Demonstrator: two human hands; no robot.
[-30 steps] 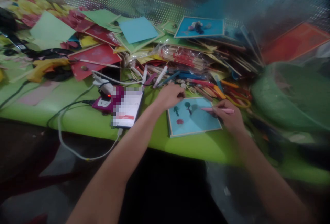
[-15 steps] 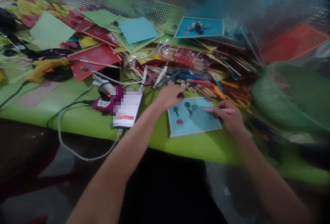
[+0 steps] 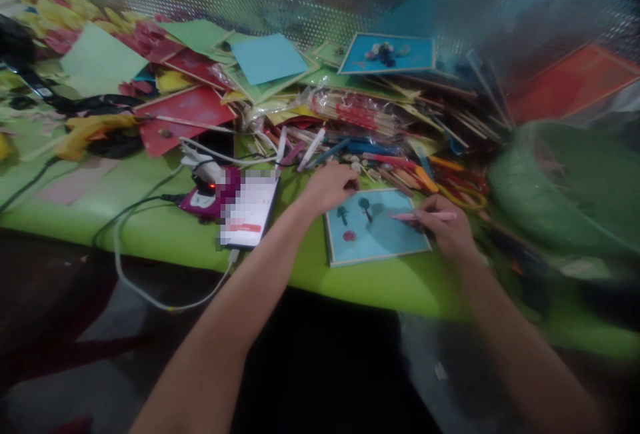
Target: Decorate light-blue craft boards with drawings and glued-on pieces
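In my right hand is a pink marker, pinched between the fingers. Its tip points left over a light blue card with a pale border; whether it touches cannot be made out. Two dark green tree shapes and a round red patch show on the card's left half. My left hand is at the card's upper left corner with fingers curled down; what lies under them is hidden.
A phone and a purple power adapter with cables lie left. Markers and sticks are heaped behind the card. A green basin stands right; a yellow glue gun lies far left.
The marker's tip has shifted very slightly on the right half of the card. My left hand and the card look the same.
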